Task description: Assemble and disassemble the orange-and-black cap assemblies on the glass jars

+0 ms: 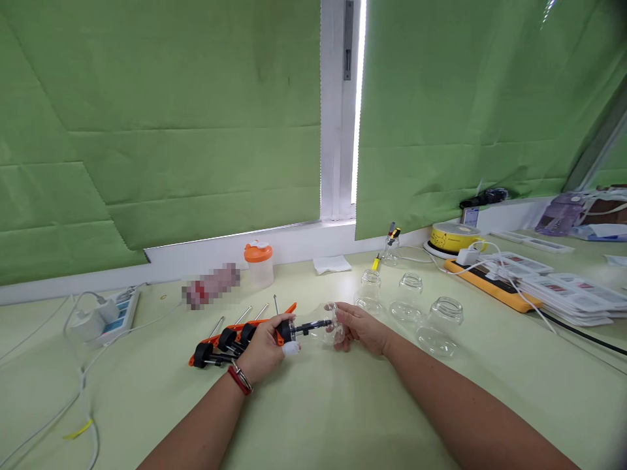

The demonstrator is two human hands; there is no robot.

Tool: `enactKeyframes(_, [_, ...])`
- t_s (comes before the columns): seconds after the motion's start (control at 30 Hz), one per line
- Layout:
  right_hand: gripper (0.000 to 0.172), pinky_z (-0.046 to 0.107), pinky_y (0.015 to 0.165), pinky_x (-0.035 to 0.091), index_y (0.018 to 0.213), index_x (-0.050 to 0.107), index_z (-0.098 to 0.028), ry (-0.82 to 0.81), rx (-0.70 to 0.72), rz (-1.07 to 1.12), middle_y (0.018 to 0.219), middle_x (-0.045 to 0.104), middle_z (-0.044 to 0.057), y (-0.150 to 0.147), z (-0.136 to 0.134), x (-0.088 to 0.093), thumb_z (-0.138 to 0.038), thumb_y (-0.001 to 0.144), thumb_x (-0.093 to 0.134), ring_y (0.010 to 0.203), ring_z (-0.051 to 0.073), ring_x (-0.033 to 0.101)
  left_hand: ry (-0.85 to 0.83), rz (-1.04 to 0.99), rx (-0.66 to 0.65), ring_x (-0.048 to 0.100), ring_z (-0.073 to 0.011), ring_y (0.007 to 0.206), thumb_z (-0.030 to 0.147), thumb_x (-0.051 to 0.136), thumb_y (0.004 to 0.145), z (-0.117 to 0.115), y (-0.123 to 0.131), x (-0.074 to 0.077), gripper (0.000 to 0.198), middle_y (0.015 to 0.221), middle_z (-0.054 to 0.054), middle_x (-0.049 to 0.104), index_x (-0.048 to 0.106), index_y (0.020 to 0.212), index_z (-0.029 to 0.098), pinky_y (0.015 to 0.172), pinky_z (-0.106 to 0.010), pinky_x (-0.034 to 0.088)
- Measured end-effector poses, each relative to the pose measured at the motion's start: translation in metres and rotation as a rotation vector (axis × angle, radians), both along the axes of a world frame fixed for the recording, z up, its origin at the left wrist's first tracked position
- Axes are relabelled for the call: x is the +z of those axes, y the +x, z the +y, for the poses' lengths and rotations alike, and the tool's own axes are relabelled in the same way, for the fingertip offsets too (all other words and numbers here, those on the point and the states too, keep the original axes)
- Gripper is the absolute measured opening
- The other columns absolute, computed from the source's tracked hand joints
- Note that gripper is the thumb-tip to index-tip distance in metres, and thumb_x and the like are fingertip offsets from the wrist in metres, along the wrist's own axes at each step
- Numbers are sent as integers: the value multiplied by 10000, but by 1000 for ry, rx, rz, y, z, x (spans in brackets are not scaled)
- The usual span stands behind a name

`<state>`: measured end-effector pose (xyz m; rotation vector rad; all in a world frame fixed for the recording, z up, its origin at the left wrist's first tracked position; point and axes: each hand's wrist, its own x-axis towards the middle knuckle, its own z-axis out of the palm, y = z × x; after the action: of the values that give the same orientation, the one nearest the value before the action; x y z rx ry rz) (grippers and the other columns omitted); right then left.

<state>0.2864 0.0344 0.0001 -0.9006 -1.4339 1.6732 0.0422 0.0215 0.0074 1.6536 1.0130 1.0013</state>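
My left hand [267, 346] is closed round the black knob of a screwdriver-like tool [304, 328], whose shaft points right into a small clear jar [332, 326]. My right hand [360, 328] is closed on that jar and holds it on its side just above the pale green table [323, 418]. A red band and a bracelet circle my left wrist, and a white wrap covers one left fingertip. Behind my left hand lies an orange rack [235, 341] with several more black-handled tools.
Three clear jars [410, 297] stand right of my hands. At the back are an orange-lidded cup [258, 263], a white tissue [332, 264], a power strip [112, 314] with cables at left, and a yellow round device [453, 237], an orange tray and stacked flat packs [563, 292] at right.
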Motion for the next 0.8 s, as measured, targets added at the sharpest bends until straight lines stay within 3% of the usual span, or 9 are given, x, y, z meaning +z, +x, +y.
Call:
enactKeyframes(0.1, [522,214,417,443,1077,487,-178,-20,-7,-20,756,640,46,0,4,-7,-607,779,483,508,133,609,-4,19,2,519,-147,767,244,785,535,-1,0,0,610,937,-68,604,576,1102,156,698,-257,441])
enactKeyframes(0.2, [561,236,441,460,1129,473,-168,-34,18,-13,753,633,52,2,6,-9,-613,788,463,526,140,610,-18,20,0,517,-141,751,239,782,545,0,0,-1,616,920,-61,601,566,1116,157,679,-251,439])
enactKeyframes(0.3, [591,266,521,494,1260,412,-213,-5,28,41,998,595,103,4,4,-5,-546,786,530,702,162,633,-20,10,8,519,-135,735,244,781,550,3,-2,-3,625,905,-54,595,555,1126,159,664,-245,440])
enactKeyframes(0.37, [648,293,616,508,1321,355,-284,56,35,78,1207,479,115,5,1,0,-454,756,622,857,178,613,-10,2,17,526,-140,748,253,780,551,4,-3,-3,620,913,-57,596,556,1122,157,675,-250,444])
enactKeyframes(0.43, [696,318,688,502,1328,345,-323,99,47,85,1273,406,108,6,-2,4,-382,721,680,928,191,593,0,6,21,532,-147,759,260,778,554,4,-3,-2,607,917,-62,602,563,1111,153,686,-256,446])
enactKeyframes(0.8, [543,289,531,515,1235,442,-250,37,66,99,958,511,42,5,0,1,-387,752,648,714,170,628,-35,10,10,515,-126,722,210,772,554,0,-2,0,614,854,-29,575,554,1125,152,644,-226,441])
